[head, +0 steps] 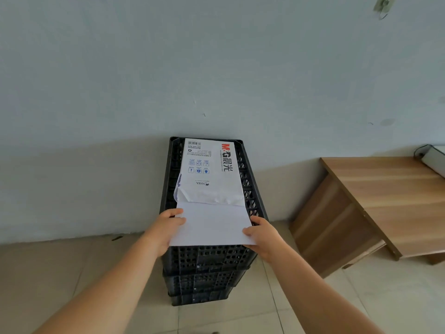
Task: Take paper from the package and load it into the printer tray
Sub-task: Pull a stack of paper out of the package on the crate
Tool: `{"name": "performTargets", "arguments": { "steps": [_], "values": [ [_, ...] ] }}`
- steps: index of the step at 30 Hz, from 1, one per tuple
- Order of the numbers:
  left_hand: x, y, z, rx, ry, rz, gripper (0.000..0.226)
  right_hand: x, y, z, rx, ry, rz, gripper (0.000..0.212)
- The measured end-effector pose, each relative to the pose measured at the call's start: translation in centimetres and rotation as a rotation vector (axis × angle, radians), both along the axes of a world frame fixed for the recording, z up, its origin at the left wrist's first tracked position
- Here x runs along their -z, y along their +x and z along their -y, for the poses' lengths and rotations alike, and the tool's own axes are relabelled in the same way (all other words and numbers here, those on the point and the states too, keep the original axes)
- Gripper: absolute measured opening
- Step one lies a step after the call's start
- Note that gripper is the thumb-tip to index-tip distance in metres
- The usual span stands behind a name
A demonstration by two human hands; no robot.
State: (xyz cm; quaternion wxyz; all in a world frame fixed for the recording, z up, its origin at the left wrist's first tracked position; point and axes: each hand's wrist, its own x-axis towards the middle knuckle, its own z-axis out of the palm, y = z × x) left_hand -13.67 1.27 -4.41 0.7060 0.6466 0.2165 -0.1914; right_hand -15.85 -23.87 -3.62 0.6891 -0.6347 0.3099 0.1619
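Note:
A white paper package (pixel 212 169) with red and black print lies on top of a stack of black plastic crates (pixel 204 261) against the wall. Its near end is torn open. A stack of white paper sheets (pixel 213 225) sticks halfway out of that torn end toward me. My left hand (pixel 168 225) grips the sheets' left edge, thumb on top. My right hand (pixel 261 233) grips the right near corner, thumb on top. Only a white edge of a device (pixel 434 160), perhaps the printer, shows at the far right.
A low wooden table (pixel 375 206) stands to the right of the crates, carrying the white device and a black cable (pixel 420 150). Pale floor tiles (pixel 84 266) surround the crates. A pale wall (pixel 216 68) rises behind.

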Motion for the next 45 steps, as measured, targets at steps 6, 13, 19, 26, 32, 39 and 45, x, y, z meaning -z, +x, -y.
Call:
{"name": "performTargets", "arguments": {
  "steps": [6, 13, 19, 26, 32, 39, 45],
  "values": [
    [-0.7, -0.5, -0.2, 0.015, -0.023, 0.029, 0.036, -0.8, -0.6, 0.4, -0.149, -0.025, 0.004, 0.052],
    [-1.8, -2.8, 0.6, -0.022, 0.031, 0.049, 0.039, -0.7, -0.7, 1.0, -0.187, -0.004, 0.007, 0.044],
    [-3.1, -7.2, 1.8, -0.059, 0.078, 0.053, 0.038, -1.2, -4.2, 2.8, -0.237, 0.06, 0.069, 0.05],
    [-5.2, -13.1, 3.7, -0.125, 0.157, 0.116, 0.037, -3.9, -8.4, 4.4, -0.336, 0.016, 0.129, 0.047],
    [-7.2, -18.3, 4.6, -0.201, 0.168, 0.174, 0.036, -5.8, -12.2, 5.0, -0.443, -0.009, 0.198, 0.047],
    [-11.5, -20.5, 4.3, -0.171, 0.122, 0.335, 0.041, -9.5, -14.9, 5.0, -0.409, 0.018, 0.366, 0.06],
    [-14.7, -19.4, 4.7, -0.117, 0.106, 0.528, 0.045, -13.2, -16.1, 5.4, -0.174, 0.089, 0.525, 0.053]
  ]
}}
